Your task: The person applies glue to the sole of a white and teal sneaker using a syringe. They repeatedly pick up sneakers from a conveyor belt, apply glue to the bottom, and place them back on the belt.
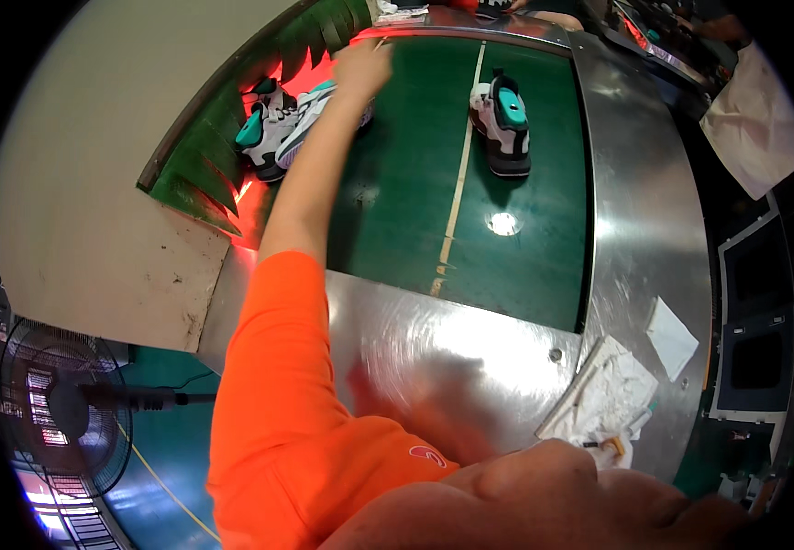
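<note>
My left arm, in an orange sleeve, stretches across the green conveyor belt to its far left. The left hand (363, 70) is closed, its fingers curled, near the belt's far edge. A small thin bit shows at the fingers, too small to name. Below that hand and partly behind the forearm lies a white and grey sneaker (303, 121) with teal lining. Beside it, at the green strip curtain, is another sneaker (269, 133). A third sneaker (505, 126), with a teal insert and dark sole, stands alone right of the yellow line. My right hand is out of view.
Red light glows by the strip curtain (200, 170) at the left. A metal rim (635, 183) frames the belt; stained white cloths or papers (603, 390) lie on its near right corner. A fan (67, 408) stands at lower left. Other people's arms show at the far side.
</note>
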`<action>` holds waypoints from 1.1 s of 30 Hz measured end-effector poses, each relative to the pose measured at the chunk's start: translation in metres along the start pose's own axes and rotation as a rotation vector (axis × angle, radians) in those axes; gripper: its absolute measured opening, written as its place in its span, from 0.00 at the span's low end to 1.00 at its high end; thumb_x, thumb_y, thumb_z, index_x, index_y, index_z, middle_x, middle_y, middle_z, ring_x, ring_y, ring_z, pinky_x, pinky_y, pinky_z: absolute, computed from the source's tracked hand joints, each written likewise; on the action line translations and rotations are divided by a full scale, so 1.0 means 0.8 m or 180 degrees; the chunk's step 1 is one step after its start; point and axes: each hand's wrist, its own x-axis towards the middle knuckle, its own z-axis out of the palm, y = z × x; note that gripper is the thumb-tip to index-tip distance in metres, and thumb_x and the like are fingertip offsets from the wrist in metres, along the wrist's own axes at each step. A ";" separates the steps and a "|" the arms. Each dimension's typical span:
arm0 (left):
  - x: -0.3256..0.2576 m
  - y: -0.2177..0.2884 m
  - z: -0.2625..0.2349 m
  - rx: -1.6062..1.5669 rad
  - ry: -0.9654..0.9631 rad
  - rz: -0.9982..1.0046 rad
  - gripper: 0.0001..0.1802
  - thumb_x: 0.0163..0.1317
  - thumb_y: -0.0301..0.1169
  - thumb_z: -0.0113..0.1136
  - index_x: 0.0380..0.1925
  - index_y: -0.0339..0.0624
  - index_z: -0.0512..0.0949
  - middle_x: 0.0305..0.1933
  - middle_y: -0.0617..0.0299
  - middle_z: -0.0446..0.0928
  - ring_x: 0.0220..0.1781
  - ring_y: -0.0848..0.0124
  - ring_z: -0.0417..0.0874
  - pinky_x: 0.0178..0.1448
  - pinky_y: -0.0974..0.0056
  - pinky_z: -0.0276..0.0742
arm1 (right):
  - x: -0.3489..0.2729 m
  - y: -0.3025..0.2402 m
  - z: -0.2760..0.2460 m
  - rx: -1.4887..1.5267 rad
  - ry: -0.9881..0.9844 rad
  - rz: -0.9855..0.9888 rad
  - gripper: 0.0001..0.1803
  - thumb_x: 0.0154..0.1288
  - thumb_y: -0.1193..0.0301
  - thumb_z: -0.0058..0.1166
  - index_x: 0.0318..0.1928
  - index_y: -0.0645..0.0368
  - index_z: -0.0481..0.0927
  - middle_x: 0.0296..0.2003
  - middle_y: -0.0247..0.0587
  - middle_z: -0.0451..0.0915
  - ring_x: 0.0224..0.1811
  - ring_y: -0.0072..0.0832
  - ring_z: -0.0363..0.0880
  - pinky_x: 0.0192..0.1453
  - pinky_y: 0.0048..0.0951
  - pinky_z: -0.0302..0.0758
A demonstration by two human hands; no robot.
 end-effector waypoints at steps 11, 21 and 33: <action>-0.167 -0.047 0.018 0.0324 0.0592 0.0474 0.35 0.54 0.42 0.69 0.64 0.57 0.71 0.73 0.47 0.56 0.72 0.31 0.51 0.66 0.29 0.56 | 0.006 0.009 -0.003 -0.0606 0.0122 -0.0148 0.47 0.41 0.66 0.59 0.66 0.68 0.61 0.56 0.48 0.66 0.59 0.38 0.66 0.69 0.37 0.58; -0.063 0.190 -0.054 -0.0957 -0.0703 0.0674 0.38 0.63 0.61 0.54 0.55 0.36 0.76 0.42 0.41 0.83 0.50 0.47 0.84 0.50 0.52 0.82 | 0.005 0.012 0.001 -0.0097 0.0086 -0.0136 0.50 0.39 0.62 0.66 0.65 0.69 0.62 0.55 0.48 0.68 0.55 0.36 0.67 0.64 0.37 0.62; -0.107 0.256 -0.027 -0.1963 -0.0501 -0.0170 0.36 0.48 0.35 0.69 0.57 0.41 0.64 0.52 0.33 0.72 0.51 0.40 0.80 0.54 0.49 0.80 | 0.021 -0.004 0.012 -0.0066 0.0311 -0.0451 0.40 0.44 0.71 0.71 0.59 0.68 0.69 0.51 0.50 0.75 0.53 0.37 0.75 0.62 0.35 0.71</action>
